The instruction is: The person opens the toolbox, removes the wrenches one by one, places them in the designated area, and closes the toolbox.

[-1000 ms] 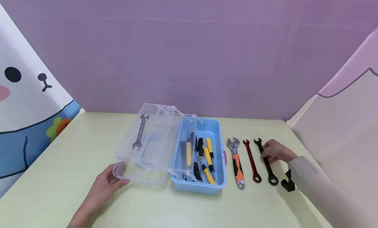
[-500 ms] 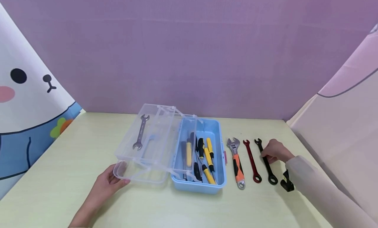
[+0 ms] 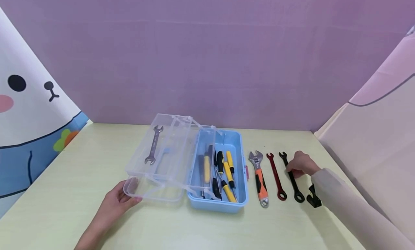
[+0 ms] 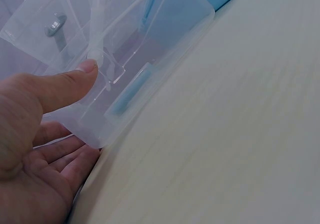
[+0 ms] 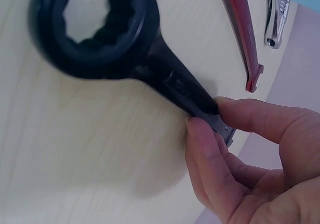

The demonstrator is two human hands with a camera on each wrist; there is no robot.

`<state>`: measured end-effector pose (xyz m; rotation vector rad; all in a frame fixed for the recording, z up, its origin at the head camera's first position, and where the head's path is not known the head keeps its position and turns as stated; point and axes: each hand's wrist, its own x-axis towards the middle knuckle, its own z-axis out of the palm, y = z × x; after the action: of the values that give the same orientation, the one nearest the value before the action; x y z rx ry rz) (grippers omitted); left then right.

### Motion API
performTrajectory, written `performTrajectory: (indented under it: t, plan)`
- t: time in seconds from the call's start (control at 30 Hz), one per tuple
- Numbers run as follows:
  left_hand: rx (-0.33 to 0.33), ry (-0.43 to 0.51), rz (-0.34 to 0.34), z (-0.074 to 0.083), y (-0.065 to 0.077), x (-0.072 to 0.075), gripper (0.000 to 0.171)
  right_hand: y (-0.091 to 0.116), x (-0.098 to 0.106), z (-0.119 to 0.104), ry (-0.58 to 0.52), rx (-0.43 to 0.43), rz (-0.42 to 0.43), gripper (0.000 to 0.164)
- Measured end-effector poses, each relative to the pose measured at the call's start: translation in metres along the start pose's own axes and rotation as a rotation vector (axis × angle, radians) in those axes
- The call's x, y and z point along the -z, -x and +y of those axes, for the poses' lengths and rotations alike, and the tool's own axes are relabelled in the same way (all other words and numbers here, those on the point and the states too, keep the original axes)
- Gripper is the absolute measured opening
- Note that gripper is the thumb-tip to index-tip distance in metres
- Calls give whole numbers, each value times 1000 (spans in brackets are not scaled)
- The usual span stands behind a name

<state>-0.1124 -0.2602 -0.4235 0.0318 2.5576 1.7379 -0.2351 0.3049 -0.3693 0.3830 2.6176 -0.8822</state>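
Note:
In the head view my right hand [image 3: 302, 164] pinches the shaft of a black combination wrench [image 3: 295, 187] between thumb and fingers. The wrench's ring end [image 5: 142, 13] points toward the right wrist camera. My left hand [image 3: 111, 206] holds the near corner of the clear toolbox lid [image 3: 168, 194], thumb on one side and fingers on the other. That lid belongs to a blue toolbox [image 3: 217, 205], swung out to the left. Inside the box lie several screwdrivers with yellow-and-black handles [image 3: 228, 174], some seen through the clear plastic. A silver open-end wrench [image 3: 154, 145] shows at the lid.
Right of the toolbox lie an orange-handled adjustable wrench [image 3: 260, 181] and a red combination wrench [image 3: 277, 178], side by side on the pale table [image 3: 155, 228]. A black strap-like piece [image 3: 313, 199] is by the right sleeve. A purple backdrop [image 3: 207, 62] stands behind.
My right hand and sleeve have shifted very slightly left, still holding the black wrench. The left hand, lid and other tools look the same.

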Motion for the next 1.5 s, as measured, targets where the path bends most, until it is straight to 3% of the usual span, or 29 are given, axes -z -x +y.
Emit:
performTrajectory:
  t: [0.2, 0.37, 0.63, 1.2, 1.5]
  plan:
    - [2, -5, 3, -1, 0, 1, 64, -3, 1, -2, 7, -4, -16, 33]
    - [7, -8, 3, -1, 0, 1, 64, -5, 2, -5, 56, -13, -39, 15]
    - [-27, 21, 2, -1, 1, 0, 63, 8, 15, -18, 61, 23, -56, 3]
    - [-20, -9, 5, -2, 0, 0, 64, 13, 38, -59, 110, 63, -94, 6]
    - [-22, -12, 8, -1, 0, 1, 65, 21, 43, -87, 176, 117, -102, 17]
